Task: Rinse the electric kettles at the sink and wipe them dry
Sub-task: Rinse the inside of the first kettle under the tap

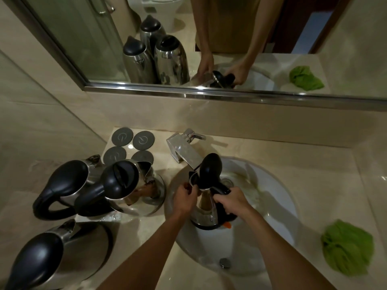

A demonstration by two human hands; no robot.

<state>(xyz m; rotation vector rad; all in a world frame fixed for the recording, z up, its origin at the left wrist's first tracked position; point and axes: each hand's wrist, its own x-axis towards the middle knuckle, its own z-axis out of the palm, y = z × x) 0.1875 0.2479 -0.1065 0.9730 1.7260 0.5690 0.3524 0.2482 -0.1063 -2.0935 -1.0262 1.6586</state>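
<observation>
Gripping the black handle of a steel kettle [206, 210] with the right hand [231, 203] over the white sink [272, 216] at centre frame, lid raised under the faucet [184, 150], left hand [185, 198] pinching its spout rim, three more kettles [117, 189] standing lower left on the beige counter [324, 185], green cloth [347, 248] blurring lower right.

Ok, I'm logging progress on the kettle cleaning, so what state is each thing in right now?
Kettle in the sink: lid open, under the faucet, held by both hands.
Left hand: grips the kettle's rim near the spout.
Right hand: grips the handle.
Three kettles on the counter: upright, lids closed.
Faucet: no visible water stream.
Green cloth: crumpled, untouched.
</observation>
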